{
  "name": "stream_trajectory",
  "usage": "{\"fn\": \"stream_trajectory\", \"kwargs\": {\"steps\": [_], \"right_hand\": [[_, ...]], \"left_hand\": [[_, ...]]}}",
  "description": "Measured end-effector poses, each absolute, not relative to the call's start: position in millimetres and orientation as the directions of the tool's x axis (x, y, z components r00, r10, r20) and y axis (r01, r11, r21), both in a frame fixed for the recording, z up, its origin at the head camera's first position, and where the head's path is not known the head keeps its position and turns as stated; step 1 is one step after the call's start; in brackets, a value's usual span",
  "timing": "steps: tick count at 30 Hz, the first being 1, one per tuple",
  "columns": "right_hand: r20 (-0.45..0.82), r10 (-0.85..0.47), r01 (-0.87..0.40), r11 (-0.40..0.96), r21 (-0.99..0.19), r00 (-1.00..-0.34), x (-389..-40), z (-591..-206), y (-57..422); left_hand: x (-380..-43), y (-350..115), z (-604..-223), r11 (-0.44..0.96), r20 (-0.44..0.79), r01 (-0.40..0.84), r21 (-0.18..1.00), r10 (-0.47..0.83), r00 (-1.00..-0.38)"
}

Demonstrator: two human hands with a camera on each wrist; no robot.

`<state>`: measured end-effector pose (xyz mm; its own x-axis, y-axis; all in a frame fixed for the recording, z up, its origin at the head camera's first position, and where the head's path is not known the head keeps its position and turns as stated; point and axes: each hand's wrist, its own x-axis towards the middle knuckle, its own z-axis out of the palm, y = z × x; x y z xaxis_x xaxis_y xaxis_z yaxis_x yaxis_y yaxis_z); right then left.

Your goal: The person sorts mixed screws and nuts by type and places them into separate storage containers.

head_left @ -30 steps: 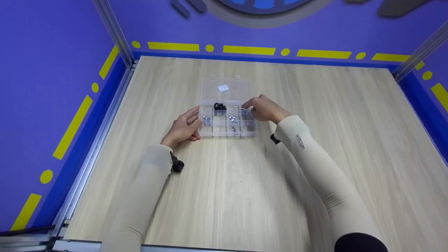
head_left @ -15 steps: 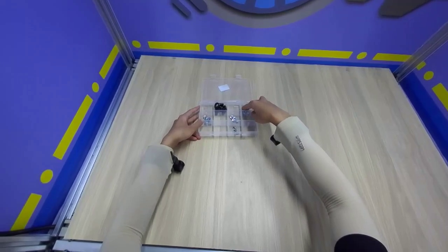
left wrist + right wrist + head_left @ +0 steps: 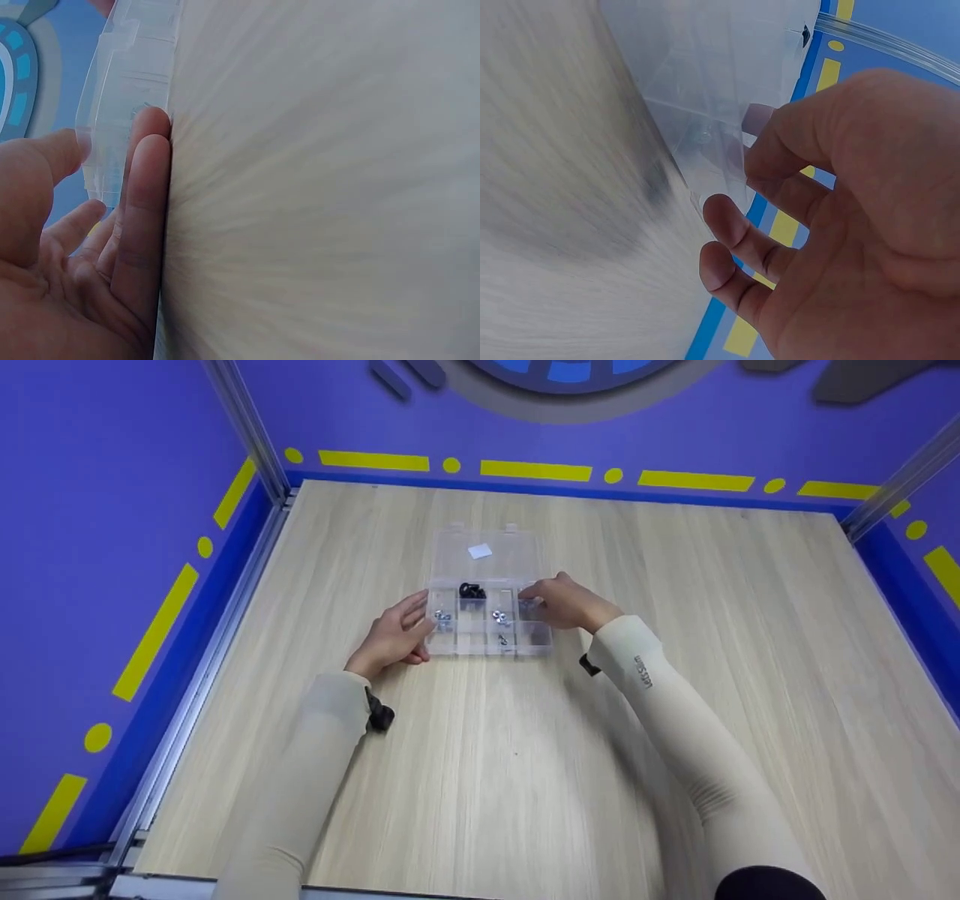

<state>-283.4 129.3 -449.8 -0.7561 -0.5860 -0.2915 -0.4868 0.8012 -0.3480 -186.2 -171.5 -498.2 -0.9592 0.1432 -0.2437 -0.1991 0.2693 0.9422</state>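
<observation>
A clear plastic compartment box (image 3: 472,649) stands on the table with its lid (image 3: 452,559) folded back. My left hand (image 3: 391,636) holds the box's left side, thumb over the top edge and fingers along the outer wall. My right hand (image 3: 568,601) reaches into the back right compartment with thumb and forefinger. In the right wrist view, the tips are blurred behind the box wall (image 3: 697,71), so what they touch is hidden. Small shiny metal pieces (image 3: 500,617) lie in a middle compartment, others (image 3: 442,616) at the left. Black round parts (image 3: 472,591) fill a back compartment.
A white label (image 3: 480,551) is on the lid. The wood-grain table (image 3: 480,780) extends around the box. Blue panels (image 3: 540,435) with yellow marks and metal frame posts (image 3: 244,427) enclose the back and sides.
My right hand has moved slightly down, its fingertips deeper into the back right compartment. The left hand and the box have stayed in place.
</observation>
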Motion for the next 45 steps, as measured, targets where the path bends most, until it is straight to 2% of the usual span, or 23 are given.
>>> {"fn": "stream_trajectory", "kwargs": {"steps": [20, 28, 33, 37, 40, 45], "right_hand": [[-0.259, -0.580, -0.454, 0.789, -0.413, -0.773, -276.5, -446.7, 127.4], [-0.087, -0.592, -0.502, 0.744, -0.442, -0.801, -277.8, -452.2, 139.1], [0.110, -0.521, -0.512, 0.742, -0.432, -0.847, -277.3, -456.7, 157.0], [0.263, -0.453, -0.523, 0.757, -0.391, -0.852, -277.4, -459.4, 172.1], [0.293, -0.404, -0.492, 0.791, -0.365, -0.867, -276.4, -463.7, 183.3], [0.242, -0.329, -0.392, 0.870, -0.299, -0.913, -273.9, -473.1, 200.8]], "left_hand": [[-184.3, -180.3, -496.0, 0.264, -0.243, -0.199, 0.944, 0.149, -0.958], [-186.3, -178.0, -495.4, 0.279, -0.244, -0.197, 0.940, 0.145, -0.959], [-186.2, -177.4, -496.1, 0.283, -0.242, -0.192, 0.940, 0.155, -0.958], [-185.7, -179.5, -497.3, 0.281, -0.235, -0.184, 0.942, 0.161, -0.959], [-185.4, -181.7, -498.2, 0.280, -0.235, -0.183, 0.942, 0.164, -0.958], [-184.0, -185.3, -497.6, 0.284, -0.239, -0.186, 0.941, 0.162, -0.958]]}}
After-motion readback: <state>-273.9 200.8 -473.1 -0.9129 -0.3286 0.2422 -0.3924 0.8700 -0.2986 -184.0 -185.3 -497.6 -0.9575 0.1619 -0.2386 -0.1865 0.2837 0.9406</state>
